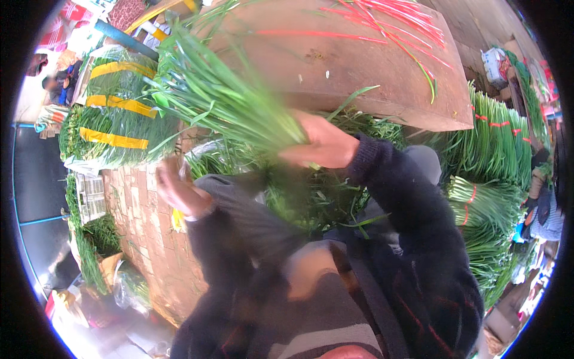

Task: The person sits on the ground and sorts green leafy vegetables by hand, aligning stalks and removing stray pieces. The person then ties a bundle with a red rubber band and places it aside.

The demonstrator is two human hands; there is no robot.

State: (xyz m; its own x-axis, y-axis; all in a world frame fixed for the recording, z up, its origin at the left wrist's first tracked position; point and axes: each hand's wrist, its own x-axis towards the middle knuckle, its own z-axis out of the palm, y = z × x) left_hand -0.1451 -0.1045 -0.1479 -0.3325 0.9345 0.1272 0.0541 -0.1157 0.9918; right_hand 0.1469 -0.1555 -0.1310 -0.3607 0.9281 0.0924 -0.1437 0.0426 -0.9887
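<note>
My right hand (329, 139) grips a bunch of long green Chinese chives (224, 96) near its stem end. The leaves fan out to the upper left, partly over a wooden board (354, 80). My left hand (179, 186) is blurred and raised beside the bunch, below its leaves, with nothing visible in it. Thin red ties (403, 24) lie loose at the far side of the board, with a stray green leaf across them. Loose greens (309, 197) fill the space between my knees, partly in shadow.
At the right stand stacked chive bundles (493, 139) bound with red ties. Plastic-wrapped greens with yellow tape (119, 105) lie at the left. A white plastic crate (92, 195) sits beside the brick floor (148, 224). Another person (65, 85) is at the far left.
</note>
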